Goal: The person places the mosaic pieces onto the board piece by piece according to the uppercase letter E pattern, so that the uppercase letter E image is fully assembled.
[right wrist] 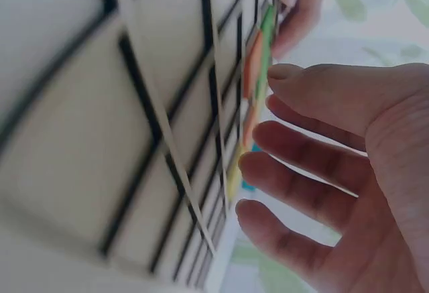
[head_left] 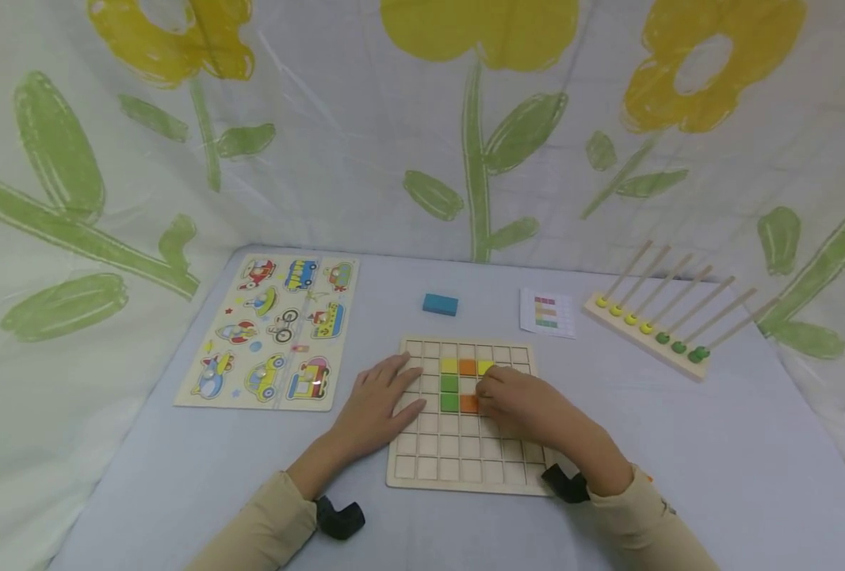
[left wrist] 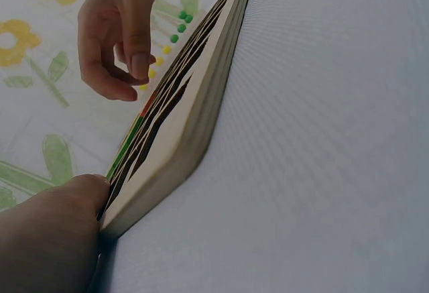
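A wooden grid board (head_left: 449, 469) lies in the middle of the table. Its upper half bears yellow tiles (head_left: 449, 365), orange tiles (head_left: 468, 366) and green tiles (head_left: 449, 393), set in the squares. My left hand (head_left: 380, 400) rests on the board's left edge with its fingers spread. Over the right side of the tiles is my right hand (head_left: 518, 403), fingers loosely bent and fingertips close to the lower orange tile (head_left: 469, 404). In the right wrist view no tile shows between the right hand's thumb and fingers (right wrist: 301, 186).
Behind the board lies a blue block (head_left: 440, 304). A white card (head_left: 547, 313) with a coloured pattern is to its right. A wooden peg stand (head_left: 647, 337) with yellow and green beads stands at the far right. On the left is a vehicle picture puzzle (head_left: 269, 333).
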`<state>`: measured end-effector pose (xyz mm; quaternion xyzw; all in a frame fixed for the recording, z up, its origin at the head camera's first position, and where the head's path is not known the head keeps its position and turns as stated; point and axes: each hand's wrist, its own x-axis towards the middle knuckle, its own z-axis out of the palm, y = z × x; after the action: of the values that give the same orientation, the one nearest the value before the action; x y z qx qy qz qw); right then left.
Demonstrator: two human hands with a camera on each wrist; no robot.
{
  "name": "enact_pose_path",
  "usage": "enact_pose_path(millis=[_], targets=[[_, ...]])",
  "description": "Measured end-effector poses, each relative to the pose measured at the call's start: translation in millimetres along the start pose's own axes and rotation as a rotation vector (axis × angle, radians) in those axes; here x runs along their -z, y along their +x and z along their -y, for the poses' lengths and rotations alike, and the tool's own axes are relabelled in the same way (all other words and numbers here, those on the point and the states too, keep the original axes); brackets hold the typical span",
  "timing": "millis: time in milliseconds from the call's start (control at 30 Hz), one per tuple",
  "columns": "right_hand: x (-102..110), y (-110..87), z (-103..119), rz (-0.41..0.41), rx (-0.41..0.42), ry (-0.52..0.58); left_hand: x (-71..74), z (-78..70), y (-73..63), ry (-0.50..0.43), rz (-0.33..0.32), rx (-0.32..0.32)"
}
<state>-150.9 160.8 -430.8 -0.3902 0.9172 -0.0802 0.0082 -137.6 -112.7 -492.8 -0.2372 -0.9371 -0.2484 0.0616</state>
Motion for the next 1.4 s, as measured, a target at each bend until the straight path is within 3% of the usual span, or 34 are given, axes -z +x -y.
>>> enact_pose_path(millis=[200,400,533,667,767,967,1400], targets=[[13,-21.8,-17,0.021,-0.160,0.047,-0.7,1.2,-1.5,-0.011,-0.014,-0.002],[24,-61.1,-36,0.054,-0.313,0.065,-1.1,0.7,-0.4,-0.017,-0.011,-0.010],[28,-84.5,-45,0.117,-0.401,0.106,-0.7,0.3,-0.3,-0.008,-0.009,-0.006],[29,-95.1,-49,0.187,-0.468,0.179,0.2,0.6,-1.2,0.000,-0.024,-0.004],[28,-96.7,-49,0.209,-0.494,0.216,-0.2,1.1,-1.3,-0.007,-0.034,-0.008],[24,-94.6,-47,0.211,-0.518,0.182,-5.3,3.1,-0.1,0.016,-0.022,-0.008],[21,-92.2,-48,0.181,-0.455,0.134,-2.7,1.8,0.4,0.015,0.004,0.003]])
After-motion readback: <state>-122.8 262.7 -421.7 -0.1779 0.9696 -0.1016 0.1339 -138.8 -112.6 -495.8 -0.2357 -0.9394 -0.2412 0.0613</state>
